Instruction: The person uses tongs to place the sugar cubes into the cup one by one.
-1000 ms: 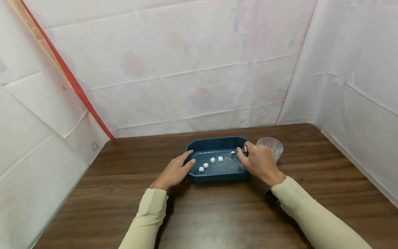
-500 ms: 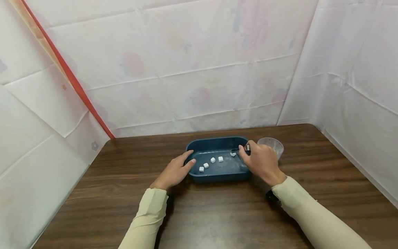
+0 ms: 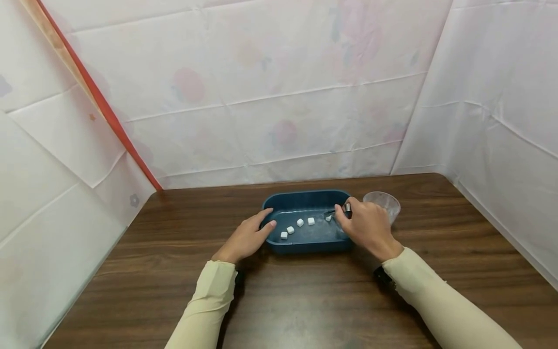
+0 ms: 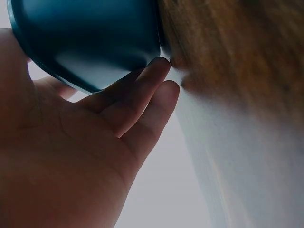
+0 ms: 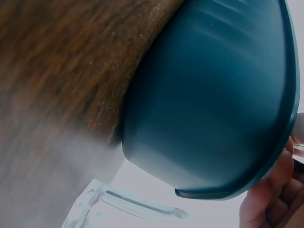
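Note:
A dark blue oblong tray [image 3: 305, 248] rests on the table with several small white cubes [image 3: 300, 222] inside. My left hand [image 3: 246, 238] holds its left end: the thumb and index finger come over the rim, and other fingers [image 4: 142, 90] lie along the outer wall. At the right end, my right hand [image 3: 365, 227] grips a small dark tool with a silver part [image 3: 347, 207], mostly hidden by the fingers; I cannot tell its kind. The tool's dark end meets a white, irregular piece [image 3: 328, 218] on the tray floor, beside a whitish smear.
A clear plastic cup [image 3: 383, 201] stands just right of the tray, behind my right hand; its edge [image 5: 137, 206] shows in the right wrist view. White patterned sheets [image 3: 270, 97] enclose the brown wooden table [image 3: 301, 300] at back and sides.
The white piece under the tool has shifted slightly toward me and shows a different shape. My right hand has moved a little to the right. My left hand and the cubes keep their places.

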Tool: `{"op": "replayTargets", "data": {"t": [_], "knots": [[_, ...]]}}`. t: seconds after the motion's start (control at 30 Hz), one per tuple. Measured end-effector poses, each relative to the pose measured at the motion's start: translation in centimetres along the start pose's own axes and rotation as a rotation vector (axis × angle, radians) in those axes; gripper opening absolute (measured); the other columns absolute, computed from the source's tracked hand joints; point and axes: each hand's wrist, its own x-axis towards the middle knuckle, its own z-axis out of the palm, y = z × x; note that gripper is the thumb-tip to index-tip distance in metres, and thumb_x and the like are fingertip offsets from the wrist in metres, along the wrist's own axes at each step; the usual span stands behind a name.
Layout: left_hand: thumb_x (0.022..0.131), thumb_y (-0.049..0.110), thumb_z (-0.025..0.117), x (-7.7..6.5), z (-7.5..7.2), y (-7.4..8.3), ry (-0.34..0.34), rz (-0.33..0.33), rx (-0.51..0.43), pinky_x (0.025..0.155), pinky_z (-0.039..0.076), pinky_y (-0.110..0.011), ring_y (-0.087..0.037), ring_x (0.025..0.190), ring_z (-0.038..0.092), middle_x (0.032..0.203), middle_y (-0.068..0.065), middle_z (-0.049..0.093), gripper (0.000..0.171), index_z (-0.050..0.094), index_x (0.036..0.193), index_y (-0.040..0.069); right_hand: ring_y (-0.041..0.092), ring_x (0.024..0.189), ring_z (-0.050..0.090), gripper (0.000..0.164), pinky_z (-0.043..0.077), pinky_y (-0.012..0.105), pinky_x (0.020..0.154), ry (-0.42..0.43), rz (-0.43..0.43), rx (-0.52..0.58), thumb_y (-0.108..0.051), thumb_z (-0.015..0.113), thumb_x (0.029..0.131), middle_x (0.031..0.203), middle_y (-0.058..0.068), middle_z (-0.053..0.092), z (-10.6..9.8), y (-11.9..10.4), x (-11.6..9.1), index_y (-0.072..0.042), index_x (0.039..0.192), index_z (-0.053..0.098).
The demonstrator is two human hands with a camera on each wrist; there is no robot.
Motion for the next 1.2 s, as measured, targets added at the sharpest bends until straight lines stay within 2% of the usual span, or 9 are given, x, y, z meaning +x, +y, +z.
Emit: {"op": "replayTargets", "data": {"t": [0.27, 0.6, 0.73, 1.2], "knots": [[0.106, 0.046, 0.045, -0.11, -0.04, -0.11, -0.006, 0.009, 0.002, 0.114, 0.032, -0.054, -0.029, 0.144, 0.036, 0.158, -0.006, 0.038, 0.059, 0.037, 0.157, 0.017, 0.011, 0.037, 0.027, 0.036, 0.021, 0.028, 0.037, 0.001, 0.009, 0.002, -0.025, 0.070, 0.091, 0.047, -0.006, 0.027, -0.07, 0.02, -0.11, -0.012, 0.064, 0.049], [0.106, 0.045, 0.047, -0.44, -0.15, -0.56, 0.005, -0.013, -0.008, 0.114, 0.032, -0.054, -0.029, 0.144, 0.036, 0.158, -0.006, 0.038, 0.059, 0.037, 0.157, 0.017, 0.011, 0.037, 0.029, 0.036, 0.022, 0.027, 0.035, -0.022, -0.008, -0.015, -0.027, 0.069, 0.091, 0.046, -0.006, 0.029, 0.25, -0.52, 0.05, -0.012, 0.064, 0.051], [0.106, 0.044, 0.047, -0.44, -0.11, -0.56, 0.006, -0.001, -0.017, 0.114, 0.032, -0.055, -0.030, 0.143, 0.037, 0.157, -0.007, 0.038, 0.059, 0.038, 0.157, 0.016, 0.011, 0.038, 0.031, 0.036, 0.023, 0.028, 0.036, -0.030, -0.001, -0.015, -0.026, 0.069, 0.091, 0.046, -0.006, 0.030, 0.29, -0.66, -0.06, -0.013, 0.064, 0.050], [0.106, 0.045, 0.047, -0.24, 0.17, -0.70, 0.003, -0.004, -0.019, 0.114, 0.032, -0.053, -0.028, 0.143, 0.037, 0.157, -0.005, 0.038, 0.059, 0.039, 0.156, 0.016, 0.009, 0.038, 0.029, 0.036, 0.022, 0.026, 0.036, 0.010, -0.049, -0.020, -0.022, 0.073, 0.088, 0.047, -0.008, 0.027, 0.64, -0.34, -0.42, -0.014, 0.063, 0.048]]}}
